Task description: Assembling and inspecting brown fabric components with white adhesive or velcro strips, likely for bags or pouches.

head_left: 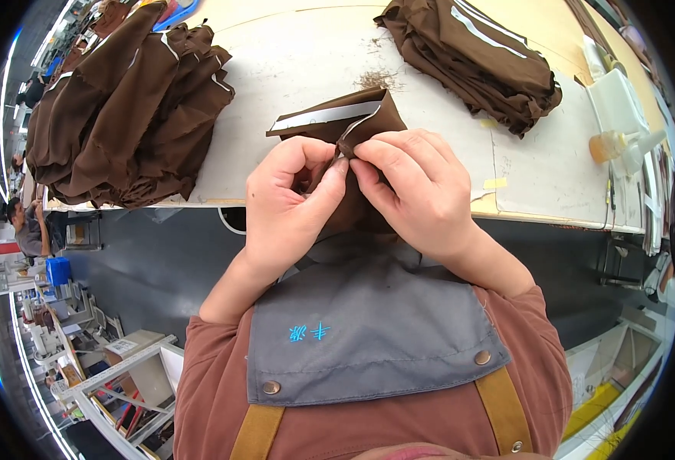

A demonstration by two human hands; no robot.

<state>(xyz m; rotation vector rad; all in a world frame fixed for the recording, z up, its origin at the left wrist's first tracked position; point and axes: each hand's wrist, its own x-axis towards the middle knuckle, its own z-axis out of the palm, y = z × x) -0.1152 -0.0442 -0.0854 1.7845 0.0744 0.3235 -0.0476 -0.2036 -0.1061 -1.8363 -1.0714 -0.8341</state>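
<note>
Both hands meet at the table's front edge on one brown fabric piece (368,107) with a white strip along its far part. My left hand (295,192) pinches the fabric edge between thumb and index finger. Close beside it, my right hand (418,172) pinches the same edge, its fingertips nearly touching the left ones. A narrow folded edge with a pale line rises between the fingertips. Part of the fabric lies on the table beyond my hands, and part hangs below them. What lies inside the pinch is hidden by my fingers.
A tall heap of brown fabric pieces (130,107) stands at the left, and a flatter brown stack (475,57) at the back right. Brown thread scraps (377,80) lie on the pale table (291,57). A bottle with amber liquid (607,147) stands near a white container at the right.
</note>
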